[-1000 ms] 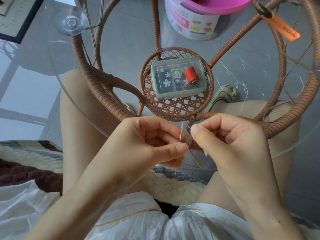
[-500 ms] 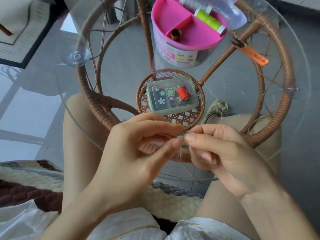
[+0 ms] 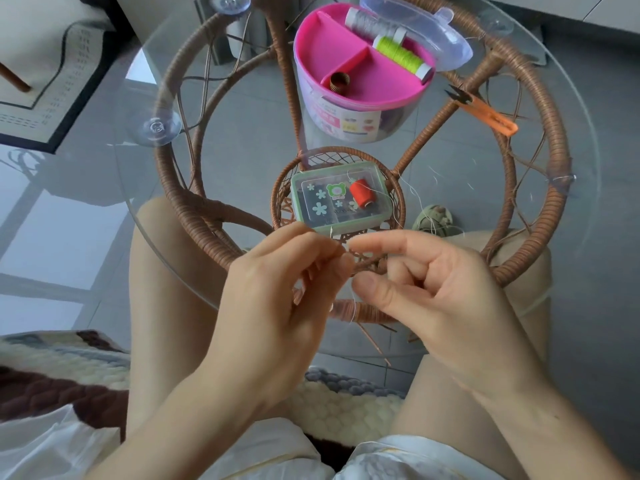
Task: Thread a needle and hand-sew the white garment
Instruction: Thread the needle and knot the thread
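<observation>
**Above the lap: needle pinched, thread dangling**

Between fingertips of the left hand (image 3: 287, 299) sits the needle (image 3: 331, 233), only its top showing; white thread (image 3: 353, 308) hangs beside it. Both look almost weightless. The needle is stiff, slick and sharp, best gripped mid-shaft; the thread is limp, best taken close to its end. The right hand (image 3: 433, 289) is loosely curled, thumb and forefinger apart; whether it holds thread I cannot tell. The garment (image 3: 398, 459) lies soft in the lap. On the glass table (image 3: 249, 140) a shut green box (image 3: 367, 223) carries a red spool (image 3: 361, 197), on or inside it, unclear. The pink tub (image 3: 329, 46) stands open and holds a grey spool (image 3: 372, 24), a green spool (image 3: 401, 53) and a thimble (image 3: 339, 81).
</observation>
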`<state>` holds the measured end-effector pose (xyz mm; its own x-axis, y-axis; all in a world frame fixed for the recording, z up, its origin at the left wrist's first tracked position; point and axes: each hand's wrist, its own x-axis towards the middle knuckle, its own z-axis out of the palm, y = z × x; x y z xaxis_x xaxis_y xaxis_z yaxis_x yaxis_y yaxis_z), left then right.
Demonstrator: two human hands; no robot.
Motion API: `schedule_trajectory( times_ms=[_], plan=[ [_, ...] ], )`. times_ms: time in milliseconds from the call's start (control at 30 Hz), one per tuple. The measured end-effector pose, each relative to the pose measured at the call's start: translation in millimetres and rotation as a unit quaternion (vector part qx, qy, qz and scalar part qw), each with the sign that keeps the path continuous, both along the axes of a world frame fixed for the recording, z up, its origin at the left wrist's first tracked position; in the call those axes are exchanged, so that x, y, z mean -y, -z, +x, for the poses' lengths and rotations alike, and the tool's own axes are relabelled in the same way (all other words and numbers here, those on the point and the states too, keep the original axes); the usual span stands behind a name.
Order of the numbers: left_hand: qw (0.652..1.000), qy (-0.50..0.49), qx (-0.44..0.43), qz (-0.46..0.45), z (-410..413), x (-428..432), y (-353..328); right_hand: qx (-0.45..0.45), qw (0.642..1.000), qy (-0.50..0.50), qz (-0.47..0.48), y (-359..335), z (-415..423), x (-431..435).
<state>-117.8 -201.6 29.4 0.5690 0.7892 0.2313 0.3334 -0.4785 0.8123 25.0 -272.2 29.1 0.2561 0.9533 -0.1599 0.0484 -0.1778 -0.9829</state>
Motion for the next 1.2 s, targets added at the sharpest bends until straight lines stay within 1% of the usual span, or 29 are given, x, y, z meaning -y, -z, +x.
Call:
schedule_trajectory(
  times_ms=[100,200,400,500,567,633,700,800,900,967,1100,1200],
  plan=[
    [1.0,-0.01,-0.009,-0.01,3,0,1,0.113,0.993,0.004,0.044,1,4,-1],
    [1.0,-0.015,-0.018,-0.012,6,1,1,0.191,0.978,0.005,0.085,1,6,-2],
    [0.999,-0.025,-0.028,-0.024,8,2,1,0.236,0.966,-0.003,0.107,1,7,0],
    [0.998,-0.019,-0.027,-0.045,8,3,3,0.232,0.967,0.004,0.107,3,5,1],
    [0.996,-0.015,-0.01,-0.088,6,4,2,0.214,0.972,0.009,0.101,5,4,3],
    [0.983,-0.014,0.026,-0.179,4,3,0,0.178,0.98,0.014,0.089,6,4,5],
    [0.96,-0.008,0.058,-0.273,0,0,0,0.146,0.986,0.027,0.072,5,5,7],
    [0.929,0.002,0.09,-0.36,-4,-2,3,0.085,0.994,0.054,0.042,5,6,8],
    [0.905,0.008,0.128,-0.406,-2,0,7,0.017,0.998,0.057,0.027,9,6,7],
    [0.892,0.008,0.154,-0.424,0,1,7,-0.011,0.998,0.063,0.025,11,7,6],
    [0.88,0.009,0.158,-0.447,6,-1,6,0.01,0.997,0.065,0.028,15,7,3],
    [0.87,0.011,0.154,-0.468,8,-5,6,0.01,0.997,0.076,0.022,16,7,0]
  ],
)
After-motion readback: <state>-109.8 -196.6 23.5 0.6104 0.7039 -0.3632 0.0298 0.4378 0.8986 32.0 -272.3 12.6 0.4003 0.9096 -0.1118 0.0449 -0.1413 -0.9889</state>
